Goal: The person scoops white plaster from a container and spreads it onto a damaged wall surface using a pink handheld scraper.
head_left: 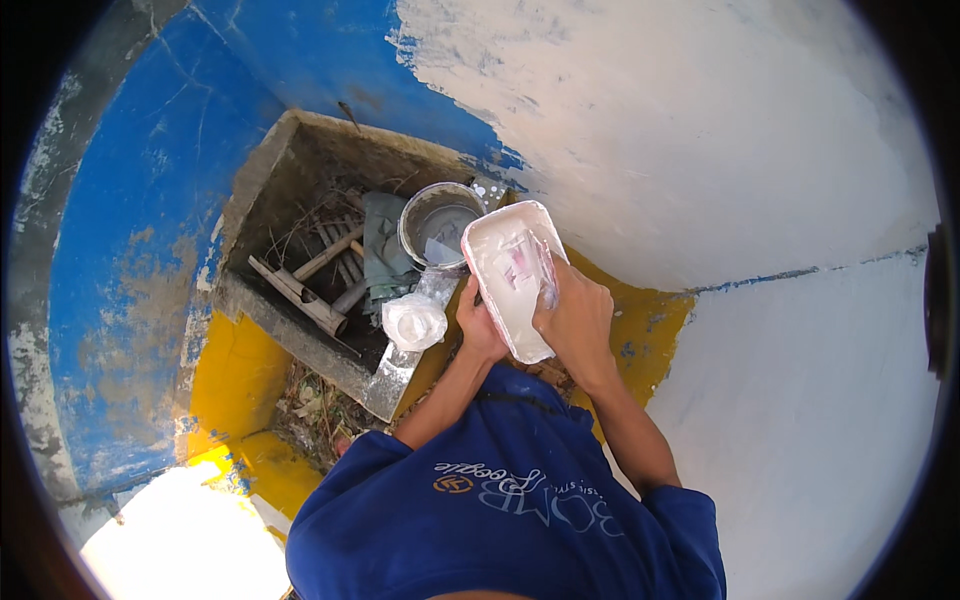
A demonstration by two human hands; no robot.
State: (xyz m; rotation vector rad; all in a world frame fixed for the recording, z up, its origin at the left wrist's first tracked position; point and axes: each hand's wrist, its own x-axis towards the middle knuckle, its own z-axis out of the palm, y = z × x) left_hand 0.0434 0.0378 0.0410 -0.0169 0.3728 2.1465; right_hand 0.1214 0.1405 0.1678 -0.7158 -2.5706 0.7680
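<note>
Left hand has the white tray from underneath and along its near left edge, thumb up on the side, fingers clamped on it though most of them are tucked out of sight; right hand is over the tray's right edge with its fingers closed on what looks like a flat scraper, blade end inside the tray, pretty gunked up so I can't make out its full shape. The tray sits up in front of the person's blue shirt, just beside the right corner of a rough concrete box; white paste is smeared over the tray's floor, with a pinkish patch showing through in the middle.

By that same corner of the box there's a crusty bucket with greyish stuff in it; a crumpled white plastic bag sits on the box's right edge, between the bucket and the bottom corner; inside the box, a green cloth hangs next to the bucket, and some bamboo pieces lie toward the near left edge; the wall around it all is part white, part blue, with yellow lower down.
</note>
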